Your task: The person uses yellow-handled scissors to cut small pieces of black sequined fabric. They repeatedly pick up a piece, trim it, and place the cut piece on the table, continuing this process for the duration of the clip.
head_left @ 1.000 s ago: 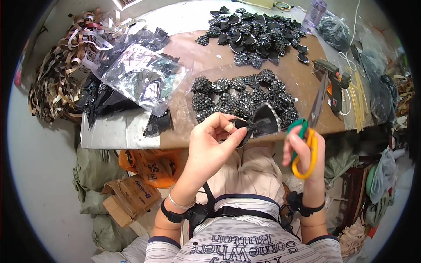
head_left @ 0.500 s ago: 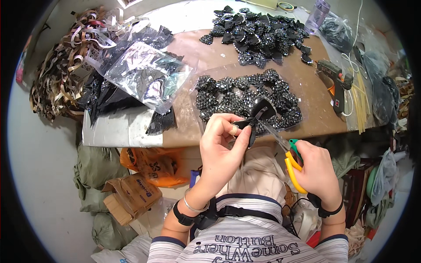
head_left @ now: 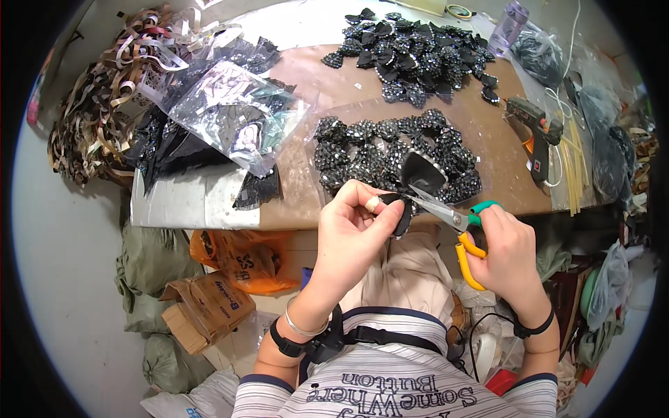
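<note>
My left hand (head_left: 359,226) pinches a black fabric bow (head_left: 422,173) between thumb and fingers, above the table's near edge. One loop of the bow stands up beyond my fingertips; part of it is hidden by them. Scissors (head_left: 446,213) with one green and one yellow handle are in my right hand (head_left: 507,252), its fingers through the grips. Their blades are parted, and the tips reach the middle of the bow beside my left fingertips. Just behind lie rows of sparkling black bows (head_left: 376,143) on a clear plastic sheet (head_left: 477,155).
A heap of finished-looking black bows (head_left: 418,59) covers the far table. A glue gun (head_left: 533,129) and glue sticks (head_left: 573,167) lie right, a purple bottle (head_left: 509,28) behind. Clear plastic bags (head_left: 233,111), black sequined fabric (head_left: 258,189) and ribbon strips (head_left: 104,104) occupy the left.
The scissors have opened: their blades spread and the handles moved apart. The blade tips now sit at the bow's middle, while my left hand keeps its pinch almost in place.
</note>
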`<state>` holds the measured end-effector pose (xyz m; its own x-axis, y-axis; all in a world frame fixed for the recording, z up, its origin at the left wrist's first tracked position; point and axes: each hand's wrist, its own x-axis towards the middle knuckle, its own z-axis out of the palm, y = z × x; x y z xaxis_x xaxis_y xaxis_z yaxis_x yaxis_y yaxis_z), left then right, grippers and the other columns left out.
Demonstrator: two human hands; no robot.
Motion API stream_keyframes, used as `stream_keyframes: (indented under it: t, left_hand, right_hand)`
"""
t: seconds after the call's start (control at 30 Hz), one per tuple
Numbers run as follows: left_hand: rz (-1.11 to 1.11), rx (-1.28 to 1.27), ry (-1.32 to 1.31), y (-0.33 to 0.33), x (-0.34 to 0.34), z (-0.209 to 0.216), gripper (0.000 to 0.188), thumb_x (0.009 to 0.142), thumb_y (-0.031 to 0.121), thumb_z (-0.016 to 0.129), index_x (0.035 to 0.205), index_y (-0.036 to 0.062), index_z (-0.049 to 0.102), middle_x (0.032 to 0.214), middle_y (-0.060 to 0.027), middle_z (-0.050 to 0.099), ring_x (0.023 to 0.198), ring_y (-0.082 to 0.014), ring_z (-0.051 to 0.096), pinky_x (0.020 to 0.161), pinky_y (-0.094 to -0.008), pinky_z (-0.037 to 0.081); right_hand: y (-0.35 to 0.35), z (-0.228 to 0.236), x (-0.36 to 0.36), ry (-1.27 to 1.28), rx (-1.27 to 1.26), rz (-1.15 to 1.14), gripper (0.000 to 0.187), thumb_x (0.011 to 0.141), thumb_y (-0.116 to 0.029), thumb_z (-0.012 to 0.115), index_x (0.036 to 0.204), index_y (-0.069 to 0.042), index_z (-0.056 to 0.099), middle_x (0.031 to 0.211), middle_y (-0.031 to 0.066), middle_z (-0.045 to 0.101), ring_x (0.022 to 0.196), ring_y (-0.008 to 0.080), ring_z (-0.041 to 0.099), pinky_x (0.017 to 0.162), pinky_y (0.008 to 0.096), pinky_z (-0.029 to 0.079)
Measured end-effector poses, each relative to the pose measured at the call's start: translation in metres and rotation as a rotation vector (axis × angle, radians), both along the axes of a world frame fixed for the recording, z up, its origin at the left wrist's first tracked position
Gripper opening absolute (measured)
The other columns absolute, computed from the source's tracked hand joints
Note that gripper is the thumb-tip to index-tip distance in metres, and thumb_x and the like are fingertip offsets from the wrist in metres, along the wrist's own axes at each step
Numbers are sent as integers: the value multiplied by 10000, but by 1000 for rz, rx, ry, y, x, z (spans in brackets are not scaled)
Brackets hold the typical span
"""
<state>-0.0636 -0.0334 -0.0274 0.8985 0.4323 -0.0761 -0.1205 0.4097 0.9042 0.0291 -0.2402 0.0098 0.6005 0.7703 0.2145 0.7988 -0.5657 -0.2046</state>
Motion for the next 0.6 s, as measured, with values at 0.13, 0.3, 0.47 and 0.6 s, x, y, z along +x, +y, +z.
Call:
stream_keyframes:
  t: [0.13, 0.3, 0.47, 0.6]
  left_hand:
    - [8, 177, -8, 0, 0, -5, 182, 848, -23, 682, 820, 35, 512, 987, -54, 548, 823, -39, 538, 712, -188, 472]
    - [-21, 158, 5, 2, -1, 4, 199, 854, -28, 678, 801, 43, 499, 1005, -46, 566, 825, -42, 540, 751, -211, 484]
    - [-50, 178, 5, 6, 0, 4, 187, 854, -33, 675, 808, 40, 509, 1007, -45, 572, 812, -41, 548, 752, -215, 488]
    - [-22, 164, -25, 4, 1, 3, 175, 856, -25, 677, 816, 38, 519, 1010, -41, 573, 803, -42, 555, 749, -214, 489]
  right_hand:
    - [-1, 7, 7, 164, -23, 65, 277, 703, -171, 729, 838, -23, 538, 753, 125, 577, 667, 315, 599, 551, 390, 453]
    - [-3, 9, 11, 286, -19, 85, 273, 698, -151, 727, 823, -11, 528, 730, 152, 571, 653, 354, 583, 548, 404, 437]
    - [-4, 7, 12, 421, 24, 81, 246, 700, -93, 706, 742, 8, 486, 624, 179, 485, 567, 378, 521, 511, 397, 396]
    - [-9, -4, 13, 598, 95, 62, 225, 722, -83, 700, 721, 9, 495, 595, 169, 473, 524, 356, 461, 493, 366, 383]
